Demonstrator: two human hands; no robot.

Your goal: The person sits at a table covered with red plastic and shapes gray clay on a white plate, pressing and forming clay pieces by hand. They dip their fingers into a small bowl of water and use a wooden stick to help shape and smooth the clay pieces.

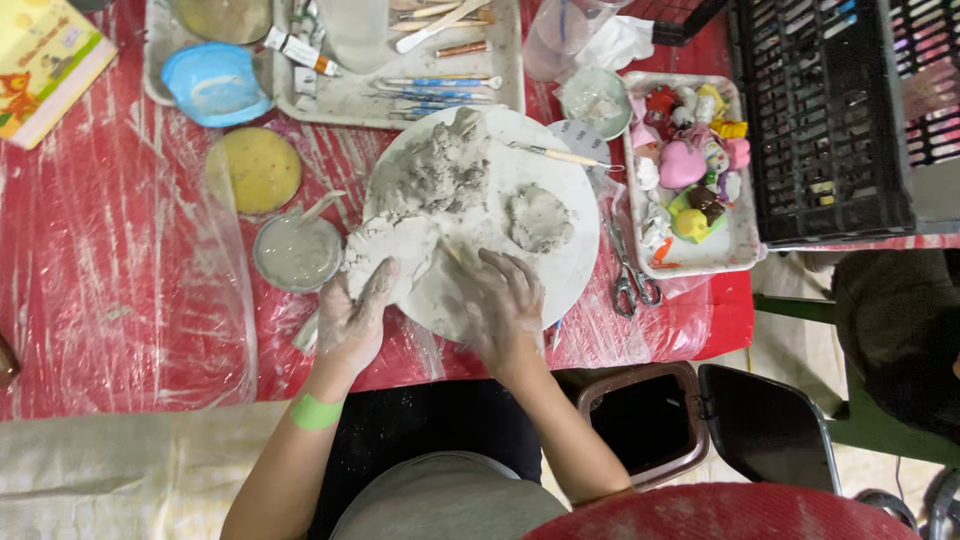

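We press a pale clay slab [392, 252] at seven o'clock on the round board [560, 255], left hand [352, 322] flat on it, right hand [497, 305] spread open beside it.

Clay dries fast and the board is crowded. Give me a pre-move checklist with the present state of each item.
1. Left hand on the flat grey clay slab: ok, fingers rest on its near edge.
2. Right hand on the round white board: ok, palm down beside the slab.
3. Slip in the small round bowl by the left hand: ok, it holds grey liquid.
4. Loose clay pile apart from the slab: not ok, they touch.
5. Small clay lump free on the board: ok, nothing touches it.
6. Scissors off the board: ok, beside its right rim.
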